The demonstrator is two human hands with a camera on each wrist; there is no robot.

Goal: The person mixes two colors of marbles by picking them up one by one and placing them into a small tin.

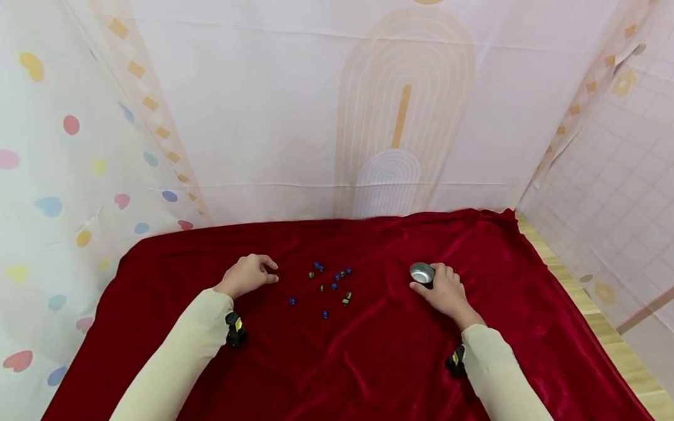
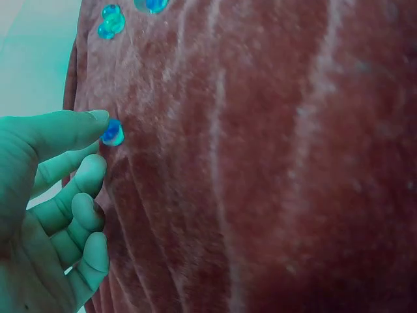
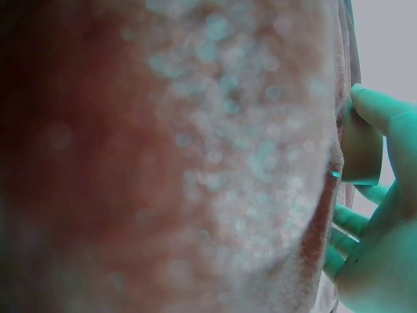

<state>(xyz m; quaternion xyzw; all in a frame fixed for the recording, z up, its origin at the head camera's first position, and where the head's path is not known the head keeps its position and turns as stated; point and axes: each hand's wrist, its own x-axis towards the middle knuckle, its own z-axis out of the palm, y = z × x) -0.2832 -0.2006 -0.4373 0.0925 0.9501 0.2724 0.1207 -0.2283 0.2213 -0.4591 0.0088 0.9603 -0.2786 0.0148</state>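
Observation:
My left hand [image 1: 247, 274] is held over the red cloth, left of several scattered marbles, its fingers loosely bent and thumb apart from the index finger. In the left wrist view a blue marble [image 2: 112, 132] shows just past the thumb tip of that hand [image 2: 55, 189]. Dark blue marbles [image 1: 334, 286] and brownish-green ones [image 1: 345, 302] lie loosely grouped between the two hands. On the right, my right hand [image 1: 446, 292] grips a small silver metal cup [image 1: 422, 272], its mouth facing up. The cup's wall [image 3: 362, 147] is between thumb and fingers in the right wrist view.
A red velvet cloth [image 1: 330, 373] with soft folds covers the table. Bare wooden edge [image 1: 592, 316] shows along the right side. Patterned curtains [image 1: 274, 107] hang close behind the table and on both sides. A small black device [image 1: 235, 329] is strapped at each wrist.

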